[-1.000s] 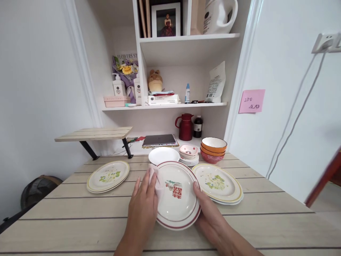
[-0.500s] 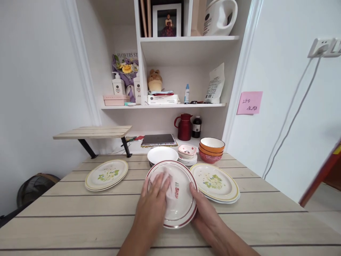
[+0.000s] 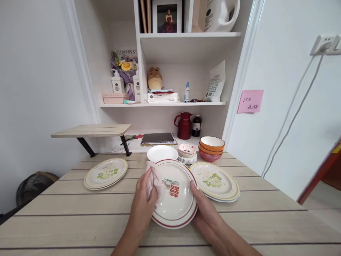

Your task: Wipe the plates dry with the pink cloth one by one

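A white plate (image 3: 181, 208) with dark red rim lines and a red printed design is tilted toward me above the table. My right hand (image 3: 206, 208) grips its right edge, thumb on the upper face and the other fingers beneath. A pale pink cloth (image 3: 154, 183) is bunched in my left hand (image 3: 145, 195), which presses it against the plate's left rim. Behind the plate lies a white dish (image 3: 162, 153). Yellow-rimmed oval plates with green leaf prints lie in a right stack (image 3: 215, 181) and a left stack (image 3: 106, 173).
Orange and red bowls (image 3: 211, 148) are stacked at the back right, beside small pink-patterned dishes (image 3: 187, 149) on little plates. A raised wooden stand (image 3: 92, 131) is at the back left. A dark red jug (image 3: 184, 126) and a laptop (image 3: 158, 138) sit under the shelves.
My left hand has slid the cloth from the plate's middle to its left rim, uncovering the printed design. My right hand keeps its hold on the right edge.
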A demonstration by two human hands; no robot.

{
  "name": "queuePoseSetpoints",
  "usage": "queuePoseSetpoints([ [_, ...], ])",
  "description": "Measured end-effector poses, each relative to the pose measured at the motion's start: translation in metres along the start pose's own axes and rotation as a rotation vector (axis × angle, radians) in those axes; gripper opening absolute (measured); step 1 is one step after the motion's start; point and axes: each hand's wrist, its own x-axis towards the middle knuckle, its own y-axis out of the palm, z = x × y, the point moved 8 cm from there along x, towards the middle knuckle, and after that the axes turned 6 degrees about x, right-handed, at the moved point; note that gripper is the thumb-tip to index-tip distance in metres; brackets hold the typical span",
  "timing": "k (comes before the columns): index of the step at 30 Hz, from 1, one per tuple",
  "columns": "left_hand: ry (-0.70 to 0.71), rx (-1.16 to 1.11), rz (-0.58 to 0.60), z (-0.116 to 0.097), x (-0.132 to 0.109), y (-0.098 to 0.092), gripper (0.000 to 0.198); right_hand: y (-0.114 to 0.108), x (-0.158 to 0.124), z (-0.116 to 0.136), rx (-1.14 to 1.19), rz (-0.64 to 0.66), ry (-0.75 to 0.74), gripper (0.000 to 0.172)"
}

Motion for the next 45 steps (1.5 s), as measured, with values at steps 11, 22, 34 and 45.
queuePoseSetpoints([
  [11,-0.283,-0.215,-0.122,-0.001,-0.004,-0.012,0.073,0.004,-0.006,-0.003,0.011,-0.055,0.045,0.058],
  [22,-0.458,-0.66,0.101,0.01,-0.008,-0.005,0.058,0.005,-0.01,-0.005,0.03,0.008,0.178,0.052],
  [34,-0.337,-0.583,0.365,-0.01,-0.008,-0.007,0.052,0.0,-0.021,-0.015,-0.162,0.078,0.382,0.042],
  [45,0.21,0.32,-0.093,-0.011,0.006,-0.029,0.065,-0.007,-0.005,-0.029,0.006,-0.045,0.299,0.05],
])
